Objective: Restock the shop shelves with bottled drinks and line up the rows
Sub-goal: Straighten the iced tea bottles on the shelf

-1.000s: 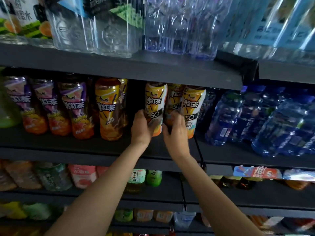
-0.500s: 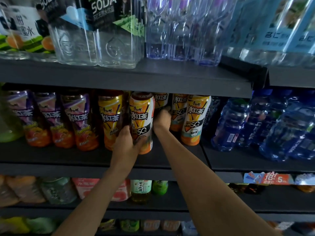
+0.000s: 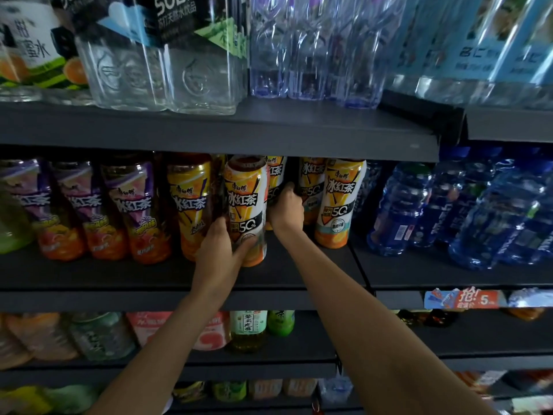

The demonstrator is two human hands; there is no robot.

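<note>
The left hand (image 3: 220,250) wraps its grip round the front iced tea bottle (image 3: 246,209), upright on the middle shelf (image 3: 89,295). Just right and farther in, the right hand (image 3: 285,209) clasps a rear bottle (image 3: 276,178).

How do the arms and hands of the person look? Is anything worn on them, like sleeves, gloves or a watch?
Both arms are bare as far as the picture shows, with no sleeve in view. The left hand and the right hand wear no gloves. No watch, ring or bracelet is visible on the wrists or fingers.
</note>
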